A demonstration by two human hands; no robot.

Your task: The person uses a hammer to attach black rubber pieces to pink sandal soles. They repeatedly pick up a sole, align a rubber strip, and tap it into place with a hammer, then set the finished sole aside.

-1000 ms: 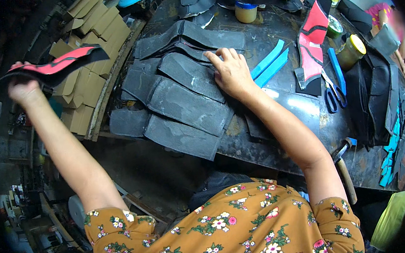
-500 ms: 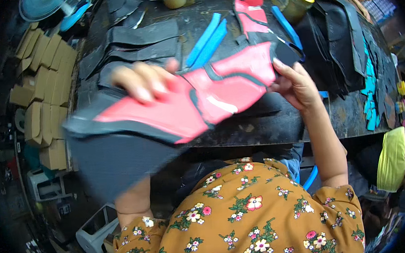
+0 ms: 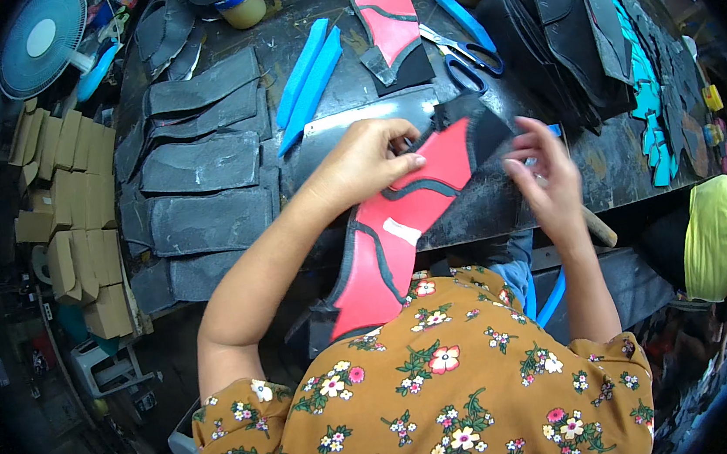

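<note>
My left hand (image 3: 375, 163) pinches the upper edge of a flexible pink panel (image 3: 432, 163) with black trim and a small white patch, thumb on the pink face. The panel slants from the table's front edge down against my shirt, where its lower end is partly hidden. A black flap (image 3: 490, 132) forms its upper right end. Beside that flap, my right hand (image 3: 546, 170) has its fingers apart and slightly blurred; whether a fingertip touches the flap is unclear. Another pink and black panel (image 3: 387, 19) lies farther back, with blue-handled scissors (image 3: 461, 56) to its right.
Stacked dark grey pieces (image 3: 204, 163) cover the table's left side. Blue strips (image 3: 310, 79) lie between them and the panels. A pile of black pieces (image 3: 556, 42) and turquoise pieces (image 3: 647, 103) are on the right. Cardboard boxes (image 3: 77, 202) and a fan (image 3: 41, 39) stand left of the table.
The panel has swung from lying across in front of me to slanting down toward my body. My left hand has shifted right along it, and my right hand has let go of its black end.
</note>
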